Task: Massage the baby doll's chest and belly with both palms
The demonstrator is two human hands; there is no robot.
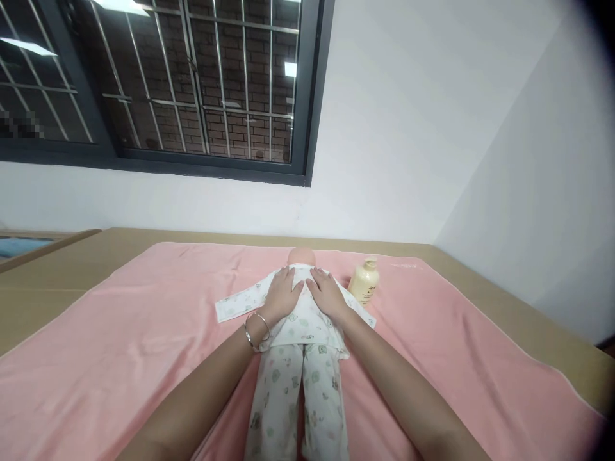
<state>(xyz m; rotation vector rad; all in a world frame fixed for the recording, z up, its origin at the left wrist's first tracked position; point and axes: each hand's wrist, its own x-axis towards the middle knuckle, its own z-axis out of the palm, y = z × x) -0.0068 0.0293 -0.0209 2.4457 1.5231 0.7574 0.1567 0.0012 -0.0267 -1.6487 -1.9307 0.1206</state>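
Note:
A baby doll lies on a pink blanket (144,333), dressed in a white printed top (305,323) and matching trousers (278,397). Its bald head (302,257) points away from me. My left hand (283,294) rests flat on the left of the doll's upper body, fingers extended. On the right of the upper body lies my right hand (328,296), also flat with its fingers stretched out. The thumbs come close together over the middle. A silver bangle (257,331) circles my left wrist. Both sleeves spread outward, the left one fully in sight.
A cream-coloured bottle (365,282) with dark print stands just right of the doll, behind its right sleeve. The blanket covers a tan tabletop (480,282) against a white wall (384,128). Above is a dark-framed window (307,115) with metal bars.

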